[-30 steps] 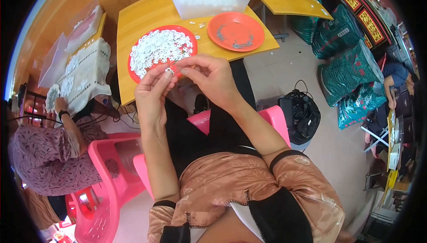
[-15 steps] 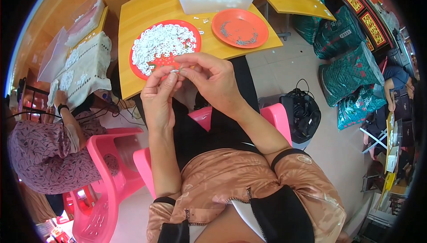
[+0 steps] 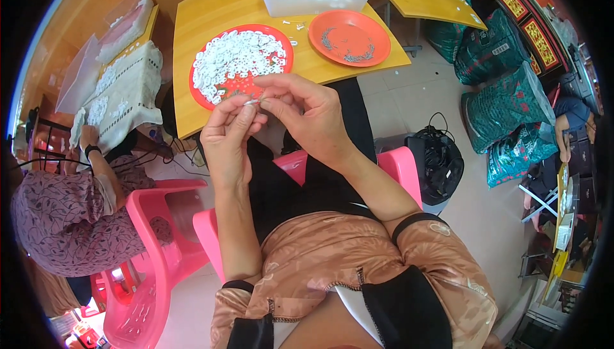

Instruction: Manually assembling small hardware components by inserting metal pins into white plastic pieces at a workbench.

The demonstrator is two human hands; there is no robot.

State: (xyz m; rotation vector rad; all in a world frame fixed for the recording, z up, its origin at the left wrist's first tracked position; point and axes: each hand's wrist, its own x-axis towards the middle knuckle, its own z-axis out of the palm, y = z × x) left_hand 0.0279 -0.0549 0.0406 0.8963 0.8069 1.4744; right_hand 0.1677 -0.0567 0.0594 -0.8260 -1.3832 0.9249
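Note:
My left hand is closed, pinching a small white plastic piece between thumb and fingertips. Against it, my right hand is closed too, its thumb and forefinger meeting at the piece's right side; whatever they hold is too small to make out. Just beyond both hands is a red round tray heaped with small white plastic pieces. To its right stands an orange-red plate with thin grey nails scattered round its inside.
A clear plastic bin of white pieces stands at the back of the yellow table. At left, a person works over a cloth. Pink chairs, dark green sacks and a black bag surround me.
The view has shifted slightly, so the table and its contents appear a little farther right. My hands stay together at nearly the same spot, with only small finger movement.

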